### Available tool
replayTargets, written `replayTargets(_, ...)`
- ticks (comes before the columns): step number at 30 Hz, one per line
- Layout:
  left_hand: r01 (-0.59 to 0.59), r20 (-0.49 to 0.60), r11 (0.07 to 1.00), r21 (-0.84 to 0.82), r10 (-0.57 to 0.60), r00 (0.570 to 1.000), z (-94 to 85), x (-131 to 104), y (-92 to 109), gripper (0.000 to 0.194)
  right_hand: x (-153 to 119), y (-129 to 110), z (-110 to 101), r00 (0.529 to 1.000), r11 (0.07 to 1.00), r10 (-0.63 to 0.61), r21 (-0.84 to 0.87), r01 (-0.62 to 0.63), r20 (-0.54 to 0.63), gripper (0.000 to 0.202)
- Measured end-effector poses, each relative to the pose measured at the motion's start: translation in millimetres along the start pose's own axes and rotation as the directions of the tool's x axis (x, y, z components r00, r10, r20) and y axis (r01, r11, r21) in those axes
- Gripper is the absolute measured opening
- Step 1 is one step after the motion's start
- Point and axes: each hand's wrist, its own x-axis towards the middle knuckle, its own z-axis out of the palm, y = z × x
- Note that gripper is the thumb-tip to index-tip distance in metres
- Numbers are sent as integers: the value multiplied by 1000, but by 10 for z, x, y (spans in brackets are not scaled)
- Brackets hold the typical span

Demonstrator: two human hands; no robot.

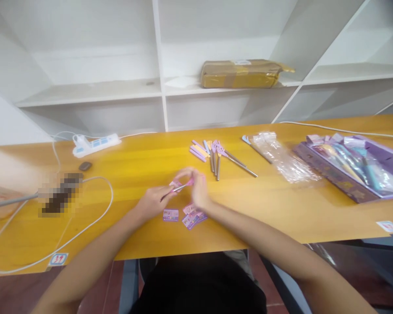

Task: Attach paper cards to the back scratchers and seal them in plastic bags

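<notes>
Head view: a thin metal rod [180, 188] is being gripped by the closed fingers of the left hand [153, 201], its pink end [190, 181] being met by the right hand [200, 189]; whether that end is being pinched or only touched cannot be told, as the fingers are blurred. A patterned card [174, 184] is being held beside the rod, so it could be bent or creased if both are being squeezed together. With a light right-hand contact, the rod could be twisted askew or dropped. Just below the hands, a single card [170, 215] and overlapping cards [191, 220] are being supported by the bench [134, 159]; they could be scattered by a low wrist. Beyond the right hand, fork-headed rods [216, 150] are being crowded together, and their tines could be snagged if one is being pulled out carelessly.
</notes>
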Motion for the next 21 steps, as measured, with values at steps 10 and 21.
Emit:
replayTargets(10,15,99,986,166,-32,995,-68,27,-19,41,-118,402,25,947,948,238,161,-275,218,80)
replayTargets(21,-17,88,983,183,1,996,-94,24,-59,42,-127,450,38,916,911,268,232,-341,298,79)
